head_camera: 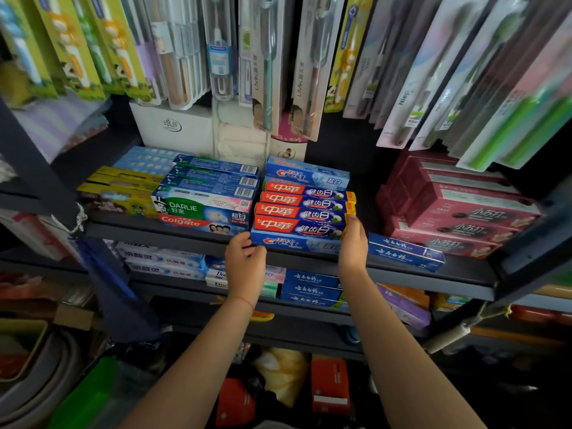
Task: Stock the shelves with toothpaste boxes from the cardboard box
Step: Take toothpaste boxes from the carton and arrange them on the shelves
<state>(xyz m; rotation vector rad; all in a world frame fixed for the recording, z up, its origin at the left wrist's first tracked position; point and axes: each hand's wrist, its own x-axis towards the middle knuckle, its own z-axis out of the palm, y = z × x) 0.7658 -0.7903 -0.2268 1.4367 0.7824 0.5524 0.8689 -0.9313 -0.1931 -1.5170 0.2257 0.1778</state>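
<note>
A stack of toothpaste boxes stands on the dark shelf: a blue Crest box at the bottom front, several red-and-blue boxes above it, another blue Crest box at the back. My left hand grips the left end of the bottom Crest box. My right hand holds the right end of the stack, fingers against the yellow box ends. The cardboard box is not visible.
Left of the stack lie Darlie and Colgate boxes; yellow boxes lie further left. A blue box and red boxes sit to the right. Toothbrush packs hang above. Lower shelves hold more boxes.
</note>
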